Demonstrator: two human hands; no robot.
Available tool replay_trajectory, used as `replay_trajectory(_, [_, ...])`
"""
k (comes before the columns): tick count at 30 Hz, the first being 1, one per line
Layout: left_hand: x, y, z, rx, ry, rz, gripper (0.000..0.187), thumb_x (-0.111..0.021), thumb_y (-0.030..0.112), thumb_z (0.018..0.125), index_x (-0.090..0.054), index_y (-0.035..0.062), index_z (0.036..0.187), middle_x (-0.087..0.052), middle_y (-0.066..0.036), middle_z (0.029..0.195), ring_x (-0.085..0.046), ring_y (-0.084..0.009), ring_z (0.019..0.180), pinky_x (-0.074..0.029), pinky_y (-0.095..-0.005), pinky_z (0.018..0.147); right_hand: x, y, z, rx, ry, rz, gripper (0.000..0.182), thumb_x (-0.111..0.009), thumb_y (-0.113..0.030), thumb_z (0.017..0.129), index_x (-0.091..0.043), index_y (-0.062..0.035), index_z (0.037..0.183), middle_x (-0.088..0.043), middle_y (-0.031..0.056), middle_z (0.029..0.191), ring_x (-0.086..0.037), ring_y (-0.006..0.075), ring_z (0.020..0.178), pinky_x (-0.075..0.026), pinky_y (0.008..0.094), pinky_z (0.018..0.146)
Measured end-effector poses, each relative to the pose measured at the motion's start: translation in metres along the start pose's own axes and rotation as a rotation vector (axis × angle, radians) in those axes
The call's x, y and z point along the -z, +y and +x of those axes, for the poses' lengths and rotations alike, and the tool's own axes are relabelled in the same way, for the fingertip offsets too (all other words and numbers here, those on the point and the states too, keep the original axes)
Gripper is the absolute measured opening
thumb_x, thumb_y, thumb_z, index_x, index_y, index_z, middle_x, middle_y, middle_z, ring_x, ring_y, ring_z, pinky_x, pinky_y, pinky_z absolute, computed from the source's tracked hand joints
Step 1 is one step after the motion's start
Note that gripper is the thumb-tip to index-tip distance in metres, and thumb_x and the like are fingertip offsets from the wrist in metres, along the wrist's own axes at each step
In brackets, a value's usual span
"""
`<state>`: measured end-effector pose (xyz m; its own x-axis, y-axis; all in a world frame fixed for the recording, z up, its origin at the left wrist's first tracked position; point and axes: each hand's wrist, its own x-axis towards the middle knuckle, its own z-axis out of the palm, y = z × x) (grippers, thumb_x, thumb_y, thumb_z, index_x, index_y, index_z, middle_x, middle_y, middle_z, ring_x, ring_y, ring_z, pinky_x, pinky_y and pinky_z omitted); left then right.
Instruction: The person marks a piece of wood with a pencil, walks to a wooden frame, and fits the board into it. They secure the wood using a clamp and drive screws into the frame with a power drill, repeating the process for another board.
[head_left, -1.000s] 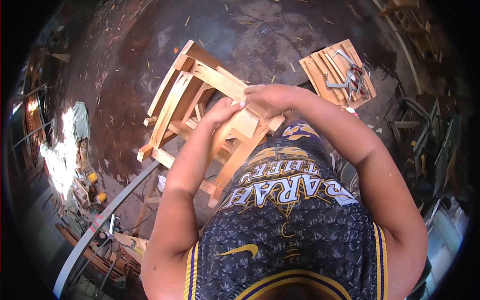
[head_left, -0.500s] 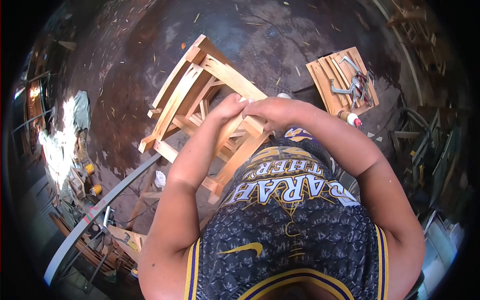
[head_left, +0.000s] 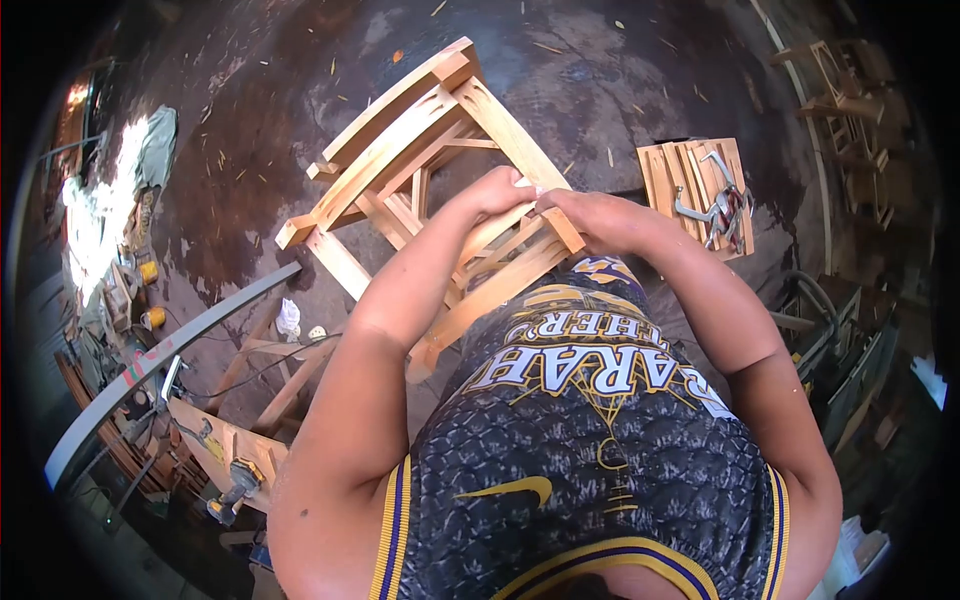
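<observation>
A pale wooden chair frame [head_left: 515, 130] stands tilted in front of me, with curved rails on its far side and slats inside. My left hand [head_left: 497, 192] is closed at its near rail, fingertips bent down onto the wood. Close beside it, my right hand [head_left: 592, 218] is wrapped round the near corner of the frame, by the squared post end [head_left: 565, 232]. Between the fingertips of both hands shows a small white bit [head_left: 533, 190], too small to name. The undersides of both hands are hidden.
Metal clamps [head_left: 718, 212] lie on a slatted wooden piece [head_left: 660, 180] to the right. A long grey metal strip [head_left: 180, 343] crosses the left side. Below it, a yellow-and-black power drill [head_left: 238, 485] rests on a board. More wooden frames [head_left: 845, 110] stand far right.
My view has shifted, so the chair frame and both hands sit further right and slightly higher. The hands stay at the same corner. The drill has come into view at lower left.
</observation>
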<state>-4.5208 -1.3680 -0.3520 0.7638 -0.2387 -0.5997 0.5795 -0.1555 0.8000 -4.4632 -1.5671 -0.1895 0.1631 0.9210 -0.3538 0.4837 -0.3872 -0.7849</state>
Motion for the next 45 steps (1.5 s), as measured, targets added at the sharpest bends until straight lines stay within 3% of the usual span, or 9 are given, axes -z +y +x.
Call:
replay_trajectory(11, [0.007, 0.015, -0.005, 0.054, -0.077, 0.026, 0.035, -0.075, 0.018, 0.079, -0.067, -0.0007, 0.108, -0.071, -0.010, 0.100, -0.065, -0.0166, 0.092, -0.050, -0.0307, 0.083, -0.004, -0.010, 0.005, -0.084, -0.002, -0.043, 0.046, -0.064, -0.001, 0.079, -0.042, -0.0075, 0.119, -0.062, 0.0223, 0.105, -0.060, 0.0416, 0.101, -0.048, 0.0469, 0.082])
replay_trajectory(15, [0.020, 0.017, -0.010, 0.025, -0.349, -0.175, 0.036, -0.078, 0.015, 0.076, -0.068, 0.0012, 0.107, -0.071, -0.006, 0.100, -0.064, -0.0131, 0.089, -0.050, -0.0281, 0.083, -0.007, -0.004, 0.000, -0.097, 0.036, -0.119, 0.046, -0.063, -0.001, 0.080, -0.042, -0.0085, 0.121, -0.062, 0.0231, 0.104, -0.060, 0.0411, 0.100, -0.048, 0.0469, 0.082])
replay_trajectory(17, [0.019, 0.022, -0.011, 0.023, -0.360, -0.163, 0.038, -0.081, 0.012, 0.072, -0.067, 0.0010, 0.106, -0.070, -0.005, 0.097, -0.064, -0.0122, 0.087, -0.050, -0.0275, 0.083, -0.003, -0.004, -0.004, -0.209, -0.008, -0.068, 0.064, -0.073, -0.002, 0.074, -0.040, -0.0129, 0.128, -0.060, 0.0207, 0.117, -0.058, 0.0423, 0.106, -0.049, 0.0464, 0.086])
replay_trajectory(20, [0.020, 0.008, -0.002, 0.020, -0.353, -0.069, 0.041, -0.082, 0.012, 0.070, -0.067, 0.0006, 0.107, -0.070, -0.005, 0.097, -0.064, -0.0127, 0.087, -0.051, -0.0282, 0.083, -0.011, 0.004, -0.011, -0.134, 0.094, -0.072, 0.069, -0.074, 0.001, 0.071, -0.039, -0.0132, 0.129, -0.060, 0.0210, 0.116, -0.058, 0.0420, 0.107, -0.049, 0.0468, 0.087])
replay_trajectory(22, [0.014, 0.015, -0.010, -0.011, -0.339, -0.124, 0.042, -0.081, 0.012, 0.070, -0.066, 0.0001, 0.108, -0.070, -0.005, 0.097, -0.064, -0.0133, 0.086, -0.052, -0.0292, 0.082, -0.025, 0.004, -0.015, -0.107, 0.204, -0.072, 0.068, -0.077, -0.007, 0.070, -0.042, -0.0103, 0.127, -0.062, 0.0205, 0.112, -0.059, 0.0407, 0.105, -0.049, 0.0456, 0.086])
replay_trajectory(25, [0.015, 0.007, -0.002, 0.004, -0.328, -0.221, 0.040, -0.078, 0.009, 0.072, -0.066, -0.0002, 0.108, -0.069, -0.004, 0.098, -0.064, -0.0127, 0.086, -0.052, -0.0291, 0.082, -0.039, 0.005, -0.017, -0.371, 0.330, -0.209, 0.057, -0.080, -0.034, 0.069, -0.056, -0.0046, 0.112, -0.067, 0.0183, 0.097, -0.065, 0.0337, 0.094, -0.051, 0.0441, 0.081])
replay_trajectory(28, [0.013, 0.011, -0.005, 0.006, -0.303, -0.209, 0.038, -0.077, 0.007, 0.072, -0.065, -0.0004, 0.108, -0.069, -0.003, 0.097, -0.063, -0.0123, 0.085, -0.052, -0.0291, 0.082, -0.055, 0.008, -0.009, -0.516, 0.262, -0.242, 0.044, -0.078, -0.035, 0.070, -0.062, -0.0053, 0.099, -0.069, 0.0141, 0.088, -0.066, 0.0312, 0.091, -0.051, 0.0430, 0.079])
replay_trajectory(29, [0.012, 0.018, -0.010, 0.017, -0.277, -0.172, 0.037, -0.077, 0.005, 0.072, -0.065, -0.0003, 0.107, -0.068, -0.002, 0.096, -0.063, -0.0116, 0.083, -0.052, -0.0287, 0.080, -0.072, 0.020, -0.007, -0.427, 0.381, -0.351, 0.035, -0.075, -0.034, 0.071, -0.064, -0.0065, 0.090, -0.068, 0.0120, 0.084, -0.067, 0.0284, 0.086, -0.050, 0.0413, 0.077])
replay_trajectory(45, [0.011, 0.012, -0.008, 0.007, -0.302, -0.279, 0.037, -0.076, 0.005, 0.074, -0.064, -0.0001, 0.108, -0.068, -0.003, 0.098, -0.063, -0.0108, 0.087, -0.052, -0.0276, 0.081, -0.078, 0.020, -0.002, -0.447, 0.430, -0.398, 0.022, -0.071, -0.024, 0.072, -0.067, -0.0086, 0.088, -0.065, 0.0086, 0.083, -0.067, 0.0255, 0.082, -0.052, 0.0390, 0.069])
